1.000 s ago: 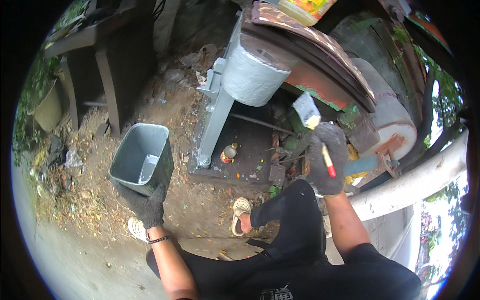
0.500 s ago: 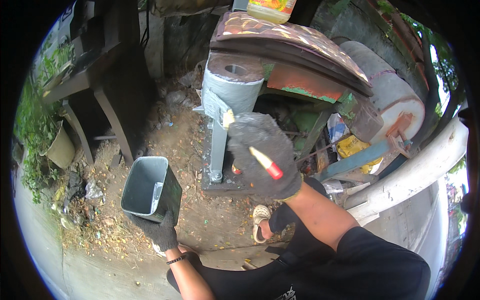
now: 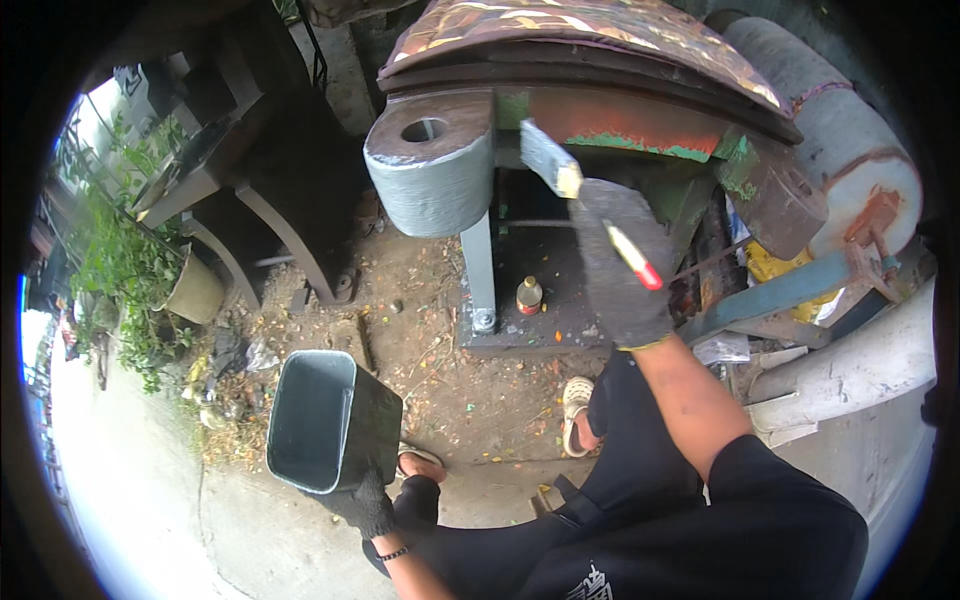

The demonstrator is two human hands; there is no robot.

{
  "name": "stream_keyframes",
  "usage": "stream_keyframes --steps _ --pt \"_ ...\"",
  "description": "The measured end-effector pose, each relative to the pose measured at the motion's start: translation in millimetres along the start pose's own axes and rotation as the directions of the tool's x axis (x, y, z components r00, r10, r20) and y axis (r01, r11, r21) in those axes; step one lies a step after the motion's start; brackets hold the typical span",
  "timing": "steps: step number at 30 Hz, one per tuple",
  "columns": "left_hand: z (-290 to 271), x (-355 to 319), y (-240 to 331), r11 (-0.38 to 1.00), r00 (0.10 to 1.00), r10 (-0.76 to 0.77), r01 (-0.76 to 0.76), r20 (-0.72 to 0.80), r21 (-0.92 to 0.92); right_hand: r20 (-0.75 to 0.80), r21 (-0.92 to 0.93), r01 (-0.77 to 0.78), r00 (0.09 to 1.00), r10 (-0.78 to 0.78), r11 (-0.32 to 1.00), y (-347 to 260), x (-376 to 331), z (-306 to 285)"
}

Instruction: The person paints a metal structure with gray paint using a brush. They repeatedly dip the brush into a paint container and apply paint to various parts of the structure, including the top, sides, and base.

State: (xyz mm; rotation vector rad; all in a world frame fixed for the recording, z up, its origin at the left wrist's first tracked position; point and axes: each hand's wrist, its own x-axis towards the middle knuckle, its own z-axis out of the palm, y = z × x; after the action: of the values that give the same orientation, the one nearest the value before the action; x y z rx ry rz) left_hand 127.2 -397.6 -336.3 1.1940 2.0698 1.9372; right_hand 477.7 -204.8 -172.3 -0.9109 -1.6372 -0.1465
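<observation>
My left hand [image 3: 362,505], in a dark knitted glove, grips the bottom of a tall dark green rectangular container [image 3: 375,415]. Its open top tilts towards me, with grey smears inside. My gloved right hand [image 3: 628,270] is closed round a paintbrush [image 3: 548,160]; the red-tipped pale handle sticks out behind the glove, and grey paint coats the bristles. The brush is held just right of a thick metal cylinder [image 3: 430,190], apart from it. Wet-looking grey covers the cylinder's side, while its brown top has a round hole. Below runs a grey-painted metal leg [image 3: 478,265].
A small bottle [image 3: 529,295] stands on the dark base plate [image 3: 540,335]. Above the cylinder lies a patterned cushion [image 3: 580,35]. Dark metal frames [image 3: 275,230] and a plant pot [image 3: 195,290] are at left. A blue bar [image 3: 770,295], white pipe [image 3: 850,355] and large roller [image 3: 830,130] fill the right.
My right hand has lifted the brush off the cylinder's side and moved it right. The view has shifted, and the container appears lower and further right in it.
</observation>
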Motion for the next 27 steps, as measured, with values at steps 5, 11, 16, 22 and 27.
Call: stream_keyframes --steps 5,11,16,22,27 --pt "-17.6 -13.4 56.2 0.992 0.995 -0.071 0.078 -0.074 0.103 0.14 0.264 -0.082 0.989 0.046 0.961 -66.9 -30.4 52.3" --pt "-12.3 -26.1 114.4 0.97 0.969 -0.158 0.188 -0.189 0.152 0.123 0.52 0.012 0.988 -0.088 0.854 -86.9 -48.5 57.2" --pt "-18.0 -31.3 123.3 0.973 0.972 -0.159 0.185 -0.175 0.14 0.079 0.552 0.003 0.995 -0.056 0.834 -3.9 -2.8 31.2" --pt "-5.8 -33.8 148.7 0.954 0.951 -0.255 0.277 -0.177 0.117 0.141 0.603 -0.3 0.952 0.272 0.739 41.9 17.9 -6.7" --pt "9.7 -33.7 160.7 0.965 0.958 -0.225 0.244 -0.176 0.098 -0.095 0.624 -0.224 0.929 0.357 0.749 45.1 16.0 23.0"
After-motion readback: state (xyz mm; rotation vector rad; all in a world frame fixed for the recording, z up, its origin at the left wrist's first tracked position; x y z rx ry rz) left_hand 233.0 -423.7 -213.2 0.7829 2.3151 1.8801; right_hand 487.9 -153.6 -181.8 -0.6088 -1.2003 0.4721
